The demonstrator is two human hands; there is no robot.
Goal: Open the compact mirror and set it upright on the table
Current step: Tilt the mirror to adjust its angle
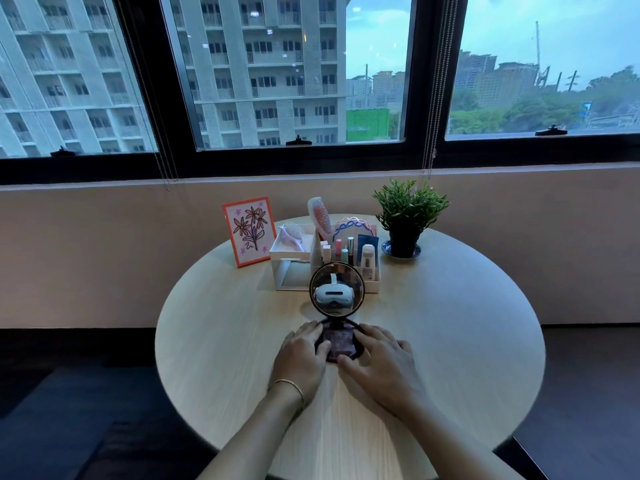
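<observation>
Steadying opened compact mirror on table; left hand, right hand grip pressing base flat; next: release gently.

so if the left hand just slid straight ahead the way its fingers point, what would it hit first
Probably the compact mirror itself. The left hand rests on the left side of its flat base, fingers angled forward and slightly right, toward the upright round lid. Past that stands the white organizer, though depth is hard to judge.
</observation>
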